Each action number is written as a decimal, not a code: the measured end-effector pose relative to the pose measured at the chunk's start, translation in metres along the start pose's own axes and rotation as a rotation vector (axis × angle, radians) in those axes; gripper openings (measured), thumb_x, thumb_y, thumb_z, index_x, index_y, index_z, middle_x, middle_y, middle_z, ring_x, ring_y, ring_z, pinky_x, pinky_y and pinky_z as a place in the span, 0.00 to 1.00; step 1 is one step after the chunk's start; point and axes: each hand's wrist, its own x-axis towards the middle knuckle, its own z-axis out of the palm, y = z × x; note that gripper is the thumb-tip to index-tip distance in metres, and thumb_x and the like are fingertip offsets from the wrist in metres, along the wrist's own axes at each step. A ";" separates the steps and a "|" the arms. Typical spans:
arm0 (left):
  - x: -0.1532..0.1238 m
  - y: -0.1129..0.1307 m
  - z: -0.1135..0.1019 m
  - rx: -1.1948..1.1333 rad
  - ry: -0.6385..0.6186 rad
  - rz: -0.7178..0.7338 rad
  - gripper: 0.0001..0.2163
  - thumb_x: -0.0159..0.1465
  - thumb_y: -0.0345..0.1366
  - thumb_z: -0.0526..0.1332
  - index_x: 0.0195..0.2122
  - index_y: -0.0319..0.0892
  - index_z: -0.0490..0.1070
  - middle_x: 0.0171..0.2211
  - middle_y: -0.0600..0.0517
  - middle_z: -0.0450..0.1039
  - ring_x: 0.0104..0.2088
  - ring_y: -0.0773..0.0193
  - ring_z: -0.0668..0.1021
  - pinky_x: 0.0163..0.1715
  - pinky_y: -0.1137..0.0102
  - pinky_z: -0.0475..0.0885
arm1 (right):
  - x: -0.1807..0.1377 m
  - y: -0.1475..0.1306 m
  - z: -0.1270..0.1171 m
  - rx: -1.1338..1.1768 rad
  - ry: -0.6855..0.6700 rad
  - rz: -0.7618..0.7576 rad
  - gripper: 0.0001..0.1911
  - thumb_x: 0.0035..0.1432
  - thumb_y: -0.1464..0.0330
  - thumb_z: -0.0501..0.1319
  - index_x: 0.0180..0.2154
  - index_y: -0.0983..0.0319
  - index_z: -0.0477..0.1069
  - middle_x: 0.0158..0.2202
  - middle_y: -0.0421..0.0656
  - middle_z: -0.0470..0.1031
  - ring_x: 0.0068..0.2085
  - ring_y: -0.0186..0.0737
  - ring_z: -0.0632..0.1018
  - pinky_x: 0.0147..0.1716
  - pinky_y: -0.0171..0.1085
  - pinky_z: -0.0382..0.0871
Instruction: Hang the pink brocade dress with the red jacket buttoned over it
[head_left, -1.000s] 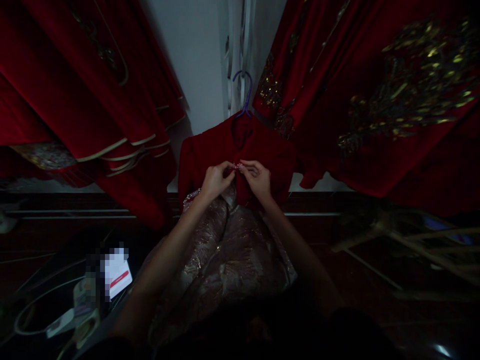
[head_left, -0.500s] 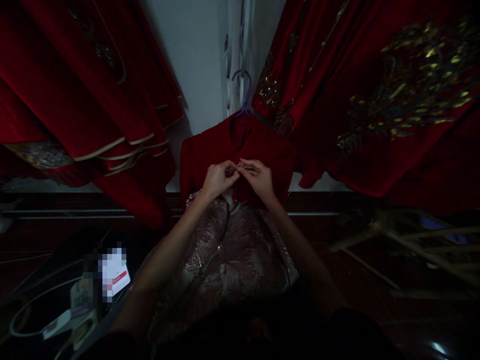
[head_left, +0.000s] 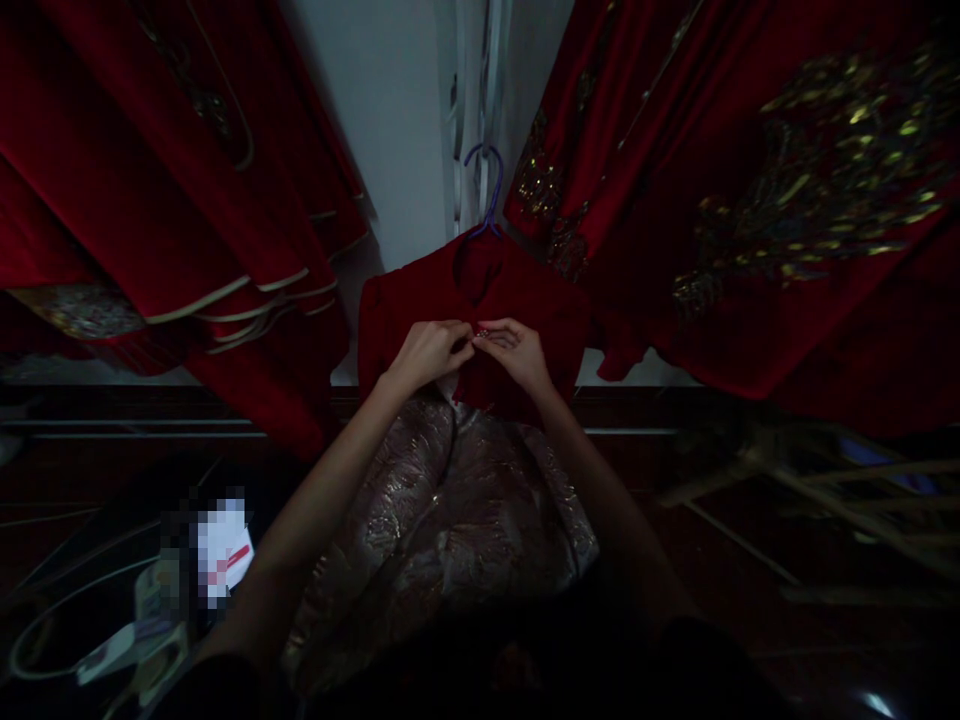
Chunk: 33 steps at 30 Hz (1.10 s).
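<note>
A small dark red garment [head_left: 540, 305] hangs on a purple hanger [head_left: 487, 190] in front of a white wall. My left hand [head_left: 429, 352] and my right hand [head_left: 517, 355] meet at the garment's front, at its chest. Both hands are closed in a pinch. Between their fingertips shows a small pale beaded piece [head_left: 481, 333] against the red cloth. A shiny pink and gold brocade fabric [head_left: 450, 520] spreads out below the red garment, between my forearms.
Red velvet garments with pale trim [head_left: 187, 230] hang at the left. Red fabric with gold embroidery [head_left: 787, 200] hangs at the right. A white card and cables [head_left: 217, 550] lie at the lower left. Pale wooden rods [head_left: 825, 480] lie at the right on the dark floor.
The hands have stayed at the garment's front, shifting only slightly; the view has drifted a little.
</note>
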 end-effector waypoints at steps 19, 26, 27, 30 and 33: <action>-0.084 -0.051 0.075 -0.204 0.065 -0.333 0.22 0.54 0.34 0.63 0.51 0.44 0.67 0.48 0.46 0.70 0.50 0.55 0.73 0.53 0.59 0.67 | -0.076 0.082 0.043 -0.659 0.247 -0.204 0.42 0.44 0.66 0.67 0.58 0.64 0.51 0.55 0.56 0.58 0.53 0.50 0.66 0.52 0.50 0.66; -0.086 -0.053 0.078 -0.190 0.012 -0.382 0.27 0.53 0.25 0.56 0.57 0.43 0.62 0.51 0.44 0.68 0.52 0.55 0.72 0.55 0.57 0.66 | -0.055 0.082 0.056 -0.589 0.306 -0.065 0.30 0.50 0.73 0.57 0.56 0.65 0.54 0.54 0.56 0.63 0.56 0.50 0.68 0.55 0.50 0.62; -0.087 -0.053 0.078 -0.194 0.020 -0.369 0.27 0.54 0.26 0.57 0.56 0.43 0.63 0.52 0.44 0.69 0.53 0.55 0.72 0.55 0.57 0.66 | -0.057 0.082 0.051 -0.546 0.298 -0.057 0.28 0.51 0.73 0.55 0.55 0.64 0.56 0.53 0.55 0.65 0.54 0.48 0.70 0.54 0.49 0.64; -0.089 -0.053 0.076 -0.201 0.054 -0.328 0.22 0.56 0.30 0.59 0.53 0.44 0.66 0.50 0.45 0.72 0.51 0.55 0.74 0.53 0.59 0.67 | -0.067 0.076 0.024 -0.460 0.231 0.013 0.21 0.52 0.70 0.57 0.50 0.60 0.60 0.44 0.48 0.74 0.42 0.45 0.77 0.43 0.44 0.71; -0.087 -0.049 0.067 -0.152 0.101 -0.359 0.14 0.60 0.37 0.59 0.47 0.44 0.71 0.43 0.47 0.76 0.43 0.55 0.78 0.46 0.62 0.71 | -0.070 0.056 -0.018 -0.384 0.174 0.119 0.17 0.53 0.62 0.60 0.45 0.59 0.63 0.35 0.43 0.76 0.29 0.40 0.77 0.28 0.38 0.72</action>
